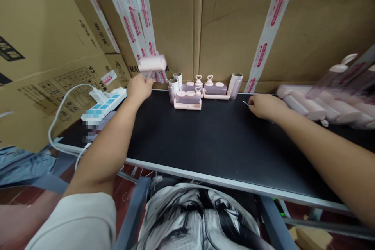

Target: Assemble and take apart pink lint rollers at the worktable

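Raised above the far left of the black table [205, 136], my left hand [140, 90] is closed around the handle of a pale pink lint roller [152, 63], its roll on top. My right hand [265, 106] is low over the table's right side, fingers pinched on a small thin white piece [245, 103] whose kind I cannot make out. Between my hands stand pink lint roller cases [187, 101] with heart-shaped loops, and white sticky-paper rolls [235, 85] in clear lilac covers. Several more pink lint rollers [331, 105], blurred, lie beyond my right wrist.
Large cardboard sheets [234, 19] with printed tape rise behind the table and at its left. A blue-and-white power strip [105, 105] with a plug and white cable [54, 121] occupies the left end. A metal rim [187, 172] edges the table front.
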{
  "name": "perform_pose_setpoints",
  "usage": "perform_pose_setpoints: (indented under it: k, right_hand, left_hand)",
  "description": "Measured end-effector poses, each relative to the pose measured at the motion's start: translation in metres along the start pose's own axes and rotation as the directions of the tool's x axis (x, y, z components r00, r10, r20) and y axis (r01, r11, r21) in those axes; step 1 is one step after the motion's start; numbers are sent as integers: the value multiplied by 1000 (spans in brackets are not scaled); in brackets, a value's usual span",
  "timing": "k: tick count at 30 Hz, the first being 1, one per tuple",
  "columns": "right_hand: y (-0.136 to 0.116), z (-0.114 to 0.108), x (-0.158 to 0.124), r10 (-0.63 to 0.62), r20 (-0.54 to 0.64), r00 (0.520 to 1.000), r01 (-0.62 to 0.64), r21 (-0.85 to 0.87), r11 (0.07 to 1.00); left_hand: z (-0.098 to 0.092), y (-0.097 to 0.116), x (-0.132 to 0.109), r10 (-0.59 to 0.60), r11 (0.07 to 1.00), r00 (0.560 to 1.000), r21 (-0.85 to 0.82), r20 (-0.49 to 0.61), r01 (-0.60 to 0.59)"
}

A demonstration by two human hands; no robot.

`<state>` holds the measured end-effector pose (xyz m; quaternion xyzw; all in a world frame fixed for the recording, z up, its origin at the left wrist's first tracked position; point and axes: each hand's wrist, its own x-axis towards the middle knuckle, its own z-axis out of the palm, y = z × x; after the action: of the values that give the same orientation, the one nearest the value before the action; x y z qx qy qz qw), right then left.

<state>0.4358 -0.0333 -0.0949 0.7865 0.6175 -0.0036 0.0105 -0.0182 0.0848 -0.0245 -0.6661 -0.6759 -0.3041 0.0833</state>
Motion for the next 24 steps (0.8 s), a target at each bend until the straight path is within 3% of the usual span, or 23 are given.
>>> perform_pose_setpoints:
  k: [3,6,8,10,13,14,16,18,19,21,24]
  right_hand:
    - [14,-3,5,58,14,998,-58,6,998]
    - [20,-9,4,101,-4,995,-101,45,994]
    - [16,-15,-2,101,-69,992,-94,101,990]
    - [6,-21,-10,79,-174,982,-46,187,981]
    - [-18,-25,-27,14,-261,965,90,381,920]
    - [-27,-25,-34,-26,-242,970,149,506,850]
    - [-44,-23,-48,-153,-164,975,220,827,517]
    - [-59,-22,-62,-281,-115,953,178,961,211]
    - [-65,-21,-68,-314,-97,944,146,980,136]
    - [-73,-23,-75,-302,-68,951,96,992,77]
    - [-72,-30,-73,-111,-95,989,101,994,51]
  left_hand:
    - [-2,5,-5,102,976,978,-172,-182,-134]
    - [-8,14,-17,346,865,915,-307,-206,-396]
    - [-15,24,-31,544,751,826,-355,-146,-557]
    - [-21,37,-49,716,629,695,-377,-62,-680]
    - [-27,59,-75,853,505,518,-352,64,-788]
    - [-27,65,-83,874,481,475,-337,108,-809]
    - [-27,75,-95,891,453,419,-306,174,-837]
    - [-26,79,-101,892,447,400,-283,210,-848]
    - [-25,80,-102,890,449,399,-278,220,-849]
    - [-25,77,-99,887,454,402,-279,225,-846]
    - [-26,68,-88,889,458,424,-308,175,-834]
